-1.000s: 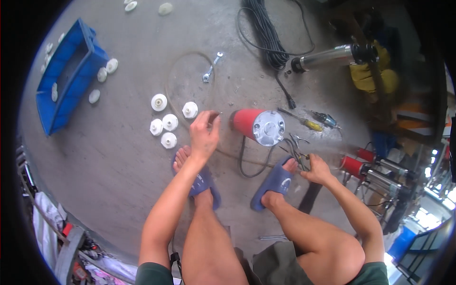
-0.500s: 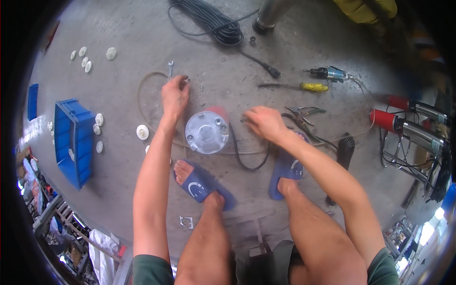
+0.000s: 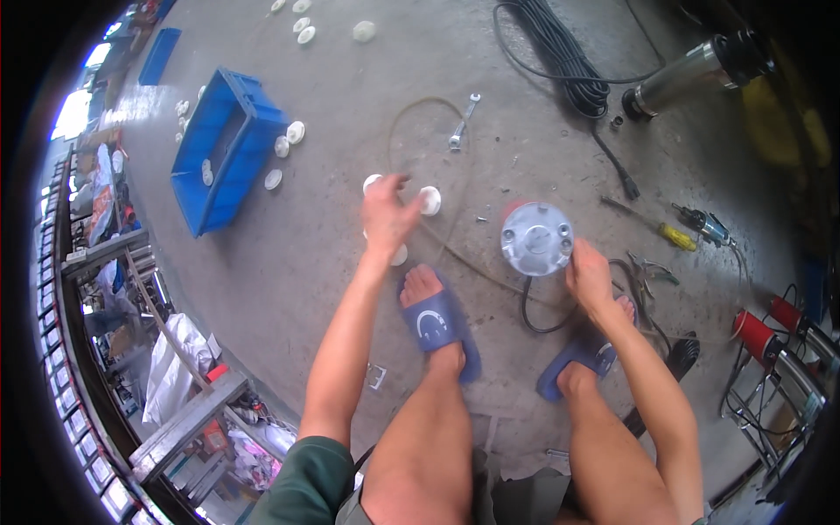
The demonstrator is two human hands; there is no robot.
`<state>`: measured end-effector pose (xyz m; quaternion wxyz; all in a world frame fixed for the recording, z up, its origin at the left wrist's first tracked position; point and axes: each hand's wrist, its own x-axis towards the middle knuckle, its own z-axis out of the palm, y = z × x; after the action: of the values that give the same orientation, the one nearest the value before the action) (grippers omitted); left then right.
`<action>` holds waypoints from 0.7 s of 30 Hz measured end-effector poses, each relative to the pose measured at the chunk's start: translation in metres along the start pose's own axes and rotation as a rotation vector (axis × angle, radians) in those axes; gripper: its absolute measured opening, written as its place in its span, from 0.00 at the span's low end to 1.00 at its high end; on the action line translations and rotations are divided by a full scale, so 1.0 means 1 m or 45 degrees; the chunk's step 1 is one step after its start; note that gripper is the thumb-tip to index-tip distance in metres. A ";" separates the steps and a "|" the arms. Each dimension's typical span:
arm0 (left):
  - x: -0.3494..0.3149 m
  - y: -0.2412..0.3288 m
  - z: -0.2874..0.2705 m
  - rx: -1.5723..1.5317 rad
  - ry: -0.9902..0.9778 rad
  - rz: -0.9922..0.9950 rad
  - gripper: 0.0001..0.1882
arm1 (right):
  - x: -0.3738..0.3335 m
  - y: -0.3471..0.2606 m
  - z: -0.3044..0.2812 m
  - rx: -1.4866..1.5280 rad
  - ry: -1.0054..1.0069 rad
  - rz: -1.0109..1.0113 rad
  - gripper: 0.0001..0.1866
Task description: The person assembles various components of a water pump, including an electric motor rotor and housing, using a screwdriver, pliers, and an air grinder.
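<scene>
My left hand (image 3: pixel 389 216) is over the floor on the left, fingers and thumb apart, slightly blurred. It is beside several white round plastic discs; one white disc (image 3: pixel 430 200) lies right by the thumb, and another shows behind the fingers. Between my feet and the wrench (image 3: pixel 465 122) stands a red-bodied pump motor (image 3: pixel 536 239) with a round grey metal end cap facing up and holes near its rim. My right hand (image 3: pixel 591 276) is closed at the cap's right edge, fingertips against a hole there. Whether they also pinch something small is hidden.
A blue bin (image 3: pixel 249 157) and loose white discs lie at left. A black coiled cable (image 3: pixel 560 52) and steel cylinder (image 3: pixel 687 74) lie at the back. Right are a yellow-handled screwdriver (image 3: pixel 675 236), air tool (image 3: pixel 705 225), pliers (image 3: pixel 649 271) and red-ended pumps (image 3: pixel 759 335).
The view has swung left. My left hand has moved from near the wrench back to the white discs. My right hand has come from beside the motor onto its cap edge.
</scene>
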<state>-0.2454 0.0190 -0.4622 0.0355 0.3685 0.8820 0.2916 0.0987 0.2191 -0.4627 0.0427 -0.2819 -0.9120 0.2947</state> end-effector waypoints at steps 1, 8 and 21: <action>-0.003 0.015 0.008 0.129 -0.012 0.124 0.21 | -0.012 -0.005 -0.002 0.095 -0.088 0.048 0.06; -0.013 -0.009 0.004 0.074 -0.225 -0.038 0.18 | -0.076 -0.046 -0.013 0.136 -0.682 0.047 0.13; -0.012 -0.032 -0.057 0.416 -0.552 -0.121 0.14 | -0.057 -0.057 -0.033 0.162 -0.575 0.037 0.11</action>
<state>-0.2728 -0.0342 -0.4341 0.1773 0.3813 0.9054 0.0580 0.1270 0.1670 -0.3990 -0.1490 -0.2185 -0.8739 0.4079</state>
